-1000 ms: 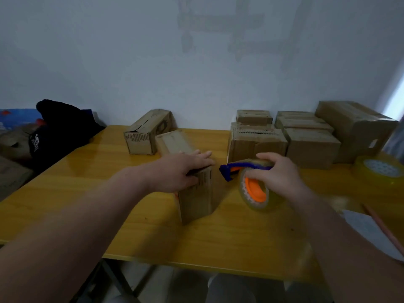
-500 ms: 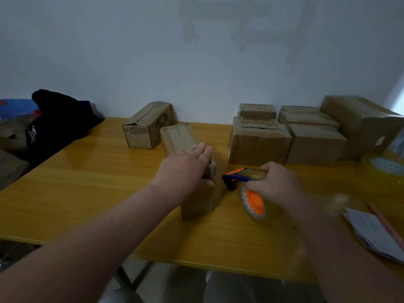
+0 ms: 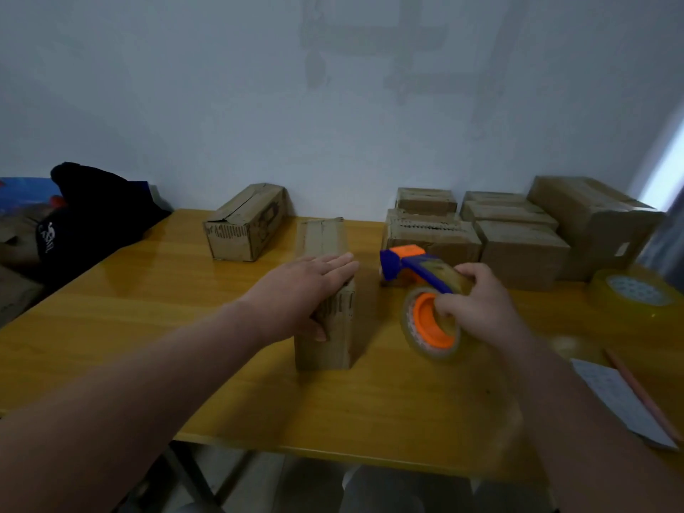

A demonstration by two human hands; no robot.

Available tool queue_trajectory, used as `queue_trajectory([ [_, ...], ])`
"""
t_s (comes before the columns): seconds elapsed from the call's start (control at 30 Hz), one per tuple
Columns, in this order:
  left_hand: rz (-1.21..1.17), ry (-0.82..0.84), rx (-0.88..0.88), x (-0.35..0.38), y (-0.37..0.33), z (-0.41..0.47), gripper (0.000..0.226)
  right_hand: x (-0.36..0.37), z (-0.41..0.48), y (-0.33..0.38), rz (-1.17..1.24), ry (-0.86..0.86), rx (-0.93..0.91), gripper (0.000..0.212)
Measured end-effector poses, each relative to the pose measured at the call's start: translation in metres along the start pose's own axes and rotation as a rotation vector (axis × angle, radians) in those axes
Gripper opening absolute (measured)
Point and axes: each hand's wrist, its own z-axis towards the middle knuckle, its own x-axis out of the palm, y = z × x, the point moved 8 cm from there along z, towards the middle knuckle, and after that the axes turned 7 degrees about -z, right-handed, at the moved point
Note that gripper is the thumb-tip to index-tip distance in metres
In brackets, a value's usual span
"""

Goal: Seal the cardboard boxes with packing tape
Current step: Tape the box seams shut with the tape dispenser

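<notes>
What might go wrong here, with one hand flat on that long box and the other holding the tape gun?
1. The left hand lies flat on the long narrow cardboard box, so the blue-and-orange tape dispenser in the right hand might catch its fingers.
2. The box is narrow; tape might land off its seam.
3. Pulling tape may drag the box, since one hand alone steadies it.

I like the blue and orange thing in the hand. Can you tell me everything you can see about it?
It is a tape dispenser, it looks like plastic, with a blue frame and an orange tip pointing left toward the long cardboard box. An orange hub carries a roll of clear tape, tilted. The right hand grips its handle and holds it above the yellow table, apart from the box. The left hand rests flat on that box instead.
</notes>
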Motion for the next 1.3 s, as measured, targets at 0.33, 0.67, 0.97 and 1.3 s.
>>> queue_trajectory([
  [0.33,-0.59,-0.25,-0.199,-0.04,0.029,-0.016,0.059,-0.02,-0.027,0.059,0.313,0.143,-0.356,0.066],
  [0.67,-1.917,-0.076,-0.732,-0.025,0.018,-0.03,0.033,-0.003,-0.045,0.088,0.206,0.294,-0.539,0.074],
  [0.97,-1.558,-0.286,-0.778,-0.033,0.039,-0.045,0.014,0.002,-0.056,0.11,-0.054,0.344,-0.658,0.065],
  [1.3,-1.401,-0.424,-0.811,-0.029,0.078,-0.072,0.019,-0.027,-0.058,0.106,-0.331,0.375,-0.626,0.065],
])
